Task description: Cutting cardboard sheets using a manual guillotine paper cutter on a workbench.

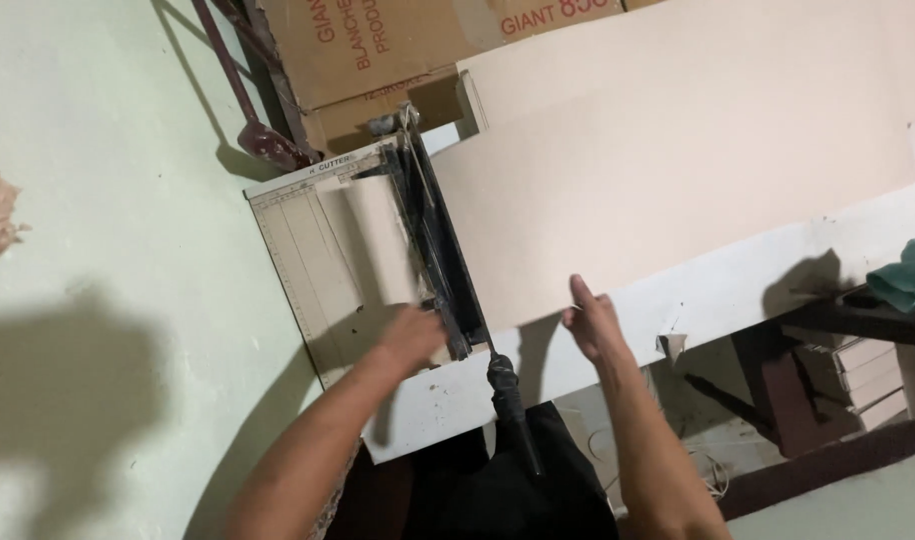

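A paper cutter (308, 250) with a ruled cream base and a black blade arm (443, 250) sits on a white table (758, 270). A large sheet of pale beige card (678, 170) lies under the blade arm and stretches to the right. A narrow cut strip (383, 240) curls up on the cutter's base. My left hand (410, 335) rests on the near end of that strip, beside the blade arm. My right hand (593, 322) presses flat on the near edge of the large sheet, fingers together. The black blade handle (508, 400) points toward me between my arms.
Brown cardboard boxes (378, 50) stand at the back. A dark red metal leg (253, 120) leans by the pale green wall on the left (108, 250). A teal cloth (908, 275) lies at the right, above stacked boards (848, 380) under the table.
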